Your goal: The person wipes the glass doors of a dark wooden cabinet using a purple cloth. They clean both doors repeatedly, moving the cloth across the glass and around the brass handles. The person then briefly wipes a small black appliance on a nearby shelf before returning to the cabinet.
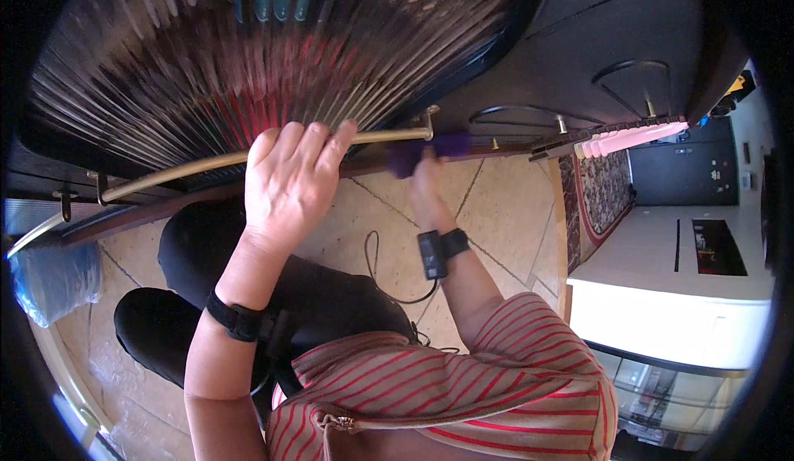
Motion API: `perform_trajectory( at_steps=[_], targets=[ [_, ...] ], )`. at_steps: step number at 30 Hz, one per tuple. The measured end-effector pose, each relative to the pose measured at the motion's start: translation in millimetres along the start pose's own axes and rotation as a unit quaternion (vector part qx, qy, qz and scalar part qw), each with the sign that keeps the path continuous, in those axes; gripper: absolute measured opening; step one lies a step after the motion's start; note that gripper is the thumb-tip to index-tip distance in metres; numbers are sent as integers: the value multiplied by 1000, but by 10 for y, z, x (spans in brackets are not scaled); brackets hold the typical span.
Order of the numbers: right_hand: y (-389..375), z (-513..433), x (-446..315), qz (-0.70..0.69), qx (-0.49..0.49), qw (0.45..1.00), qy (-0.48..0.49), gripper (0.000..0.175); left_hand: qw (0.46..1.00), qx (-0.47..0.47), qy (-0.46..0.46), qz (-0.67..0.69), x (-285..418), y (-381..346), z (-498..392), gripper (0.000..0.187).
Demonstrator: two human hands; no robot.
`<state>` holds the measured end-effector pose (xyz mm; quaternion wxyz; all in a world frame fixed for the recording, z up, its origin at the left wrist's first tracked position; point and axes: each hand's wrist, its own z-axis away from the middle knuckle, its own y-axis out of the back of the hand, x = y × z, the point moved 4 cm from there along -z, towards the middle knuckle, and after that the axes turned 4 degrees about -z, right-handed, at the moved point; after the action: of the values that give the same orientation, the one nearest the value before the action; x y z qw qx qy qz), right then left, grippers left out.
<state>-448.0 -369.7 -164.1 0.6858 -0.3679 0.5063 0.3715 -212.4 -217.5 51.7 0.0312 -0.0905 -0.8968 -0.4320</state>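
My left hand (288, 176) is closed over a curved brass-coloured handle (186, 174), in front of a dark panel with ribbed, see-through glass (397, 76). Red and teal shapes show blurred behind the glass. My right hand (427, 172), blurred, holds a purple cloth (428, 151) against the dark front, just under the handle's right end. A black strap is round each wrist, and the right one carries a small dark box.
A second curved handle (37, 233) and a clear plastic-wrapped bundle (59, 278) are at the far left. Black cable (403, 301) hangs over the tiled floor (496, 213). Pink plastic (633, 138) lies along the right edge of the dark furniture, beyond which are a patterned rug (605, 188) and white furniture (670, 318).
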Motion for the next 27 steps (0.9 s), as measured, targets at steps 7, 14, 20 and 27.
perform_trajectory(
  at_steps=[7,14,20,27],
  targets=[
    [60,-178,-34,13,-139,961,-240,34,999,30,-12,-20,-21,6,2,39],
    [87,-271,526,-31,30,994,-105,30,999,30,-7,-9,-26,-21,25,37],
    [161,-226,391,8,-103,960,-259,35,999,30,-16,-22,-37,-40,29,37],
    [-128,63,790,-47,-113,965,-233,34,999,49,-15,-10,-51,-50,49,37]
  ],
)
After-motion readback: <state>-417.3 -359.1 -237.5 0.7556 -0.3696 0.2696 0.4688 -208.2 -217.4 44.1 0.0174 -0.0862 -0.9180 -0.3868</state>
